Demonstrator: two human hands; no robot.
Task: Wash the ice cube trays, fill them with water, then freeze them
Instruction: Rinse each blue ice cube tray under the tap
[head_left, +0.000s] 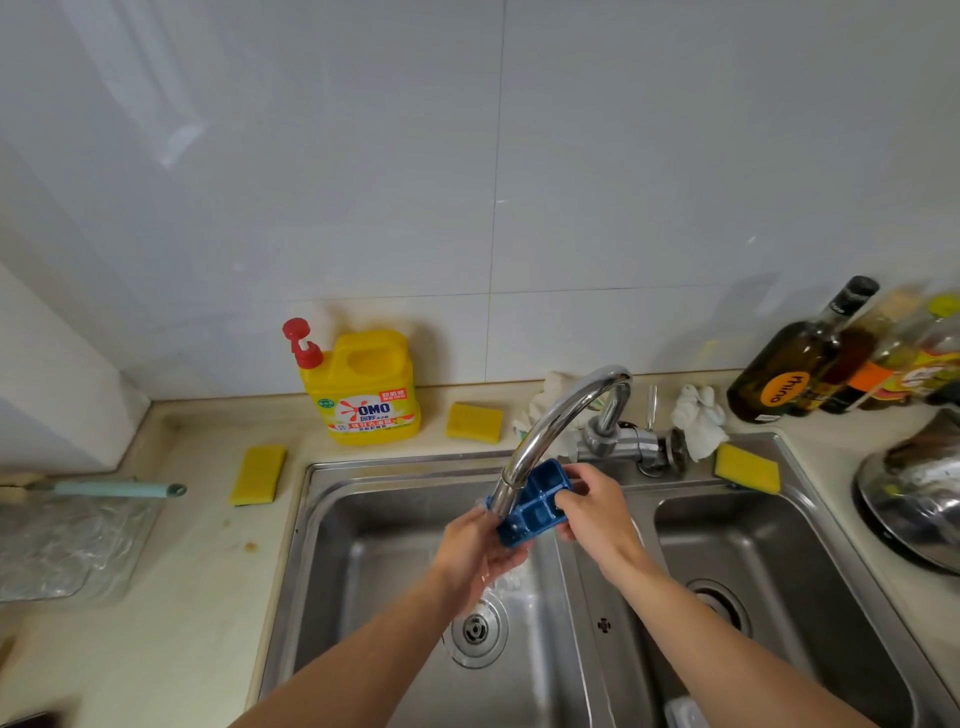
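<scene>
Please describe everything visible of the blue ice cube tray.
The ice cube tray is blue and looks like plastic, with square compartments. It is tilted, held under the faucet spout above the left sink basin, and water runs off it. The left hand holds its lower end; the right hand grips its upper right edge. The spout hides part of it.

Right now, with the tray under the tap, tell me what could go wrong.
1. The blue ice cube tray is wet and held at its ends by the left hand and right hand; it may slip into the sink.
2. It sits close to the faucet spout, so water could splash onto the counter.
</scene>
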